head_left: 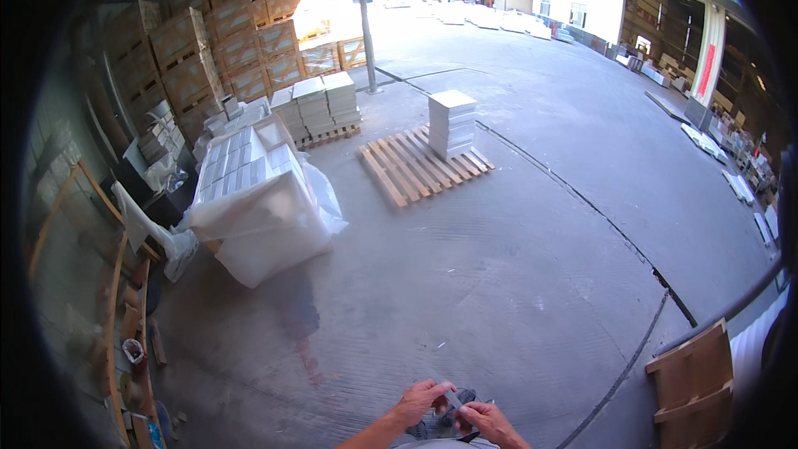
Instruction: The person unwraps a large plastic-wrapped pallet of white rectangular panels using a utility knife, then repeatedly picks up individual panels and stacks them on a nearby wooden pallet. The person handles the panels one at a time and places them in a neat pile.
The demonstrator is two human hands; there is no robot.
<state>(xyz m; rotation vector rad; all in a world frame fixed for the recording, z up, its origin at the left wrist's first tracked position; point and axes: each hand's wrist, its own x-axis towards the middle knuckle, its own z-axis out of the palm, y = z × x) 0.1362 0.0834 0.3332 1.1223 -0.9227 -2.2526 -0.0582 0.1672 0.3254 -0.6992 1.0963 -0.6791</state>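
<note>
Held low at the lower edge of the view, just above the person's lap: one small, flat, pale grey strip (453,399), slanted, its exact material not discernible. Its upper end is pinched by the bent fingers of the bare left hand (421,400); its lower end is gripped between the thumb and fingers of the bare right hand (490,421). The two hands are set near each other. Ahead, on the grey concrete floor (499,283): one slatted, light-wood pallet (384,176), on which one upright stack of pale grey square slabs (452,130) is carried near the far edge. To the left: one bulky load of pale rectangular blocks (233,162), partly covered by translucent white plastic sheeting (274,237). Behind, brown wooden crates (233,33) are piled high.
</note>
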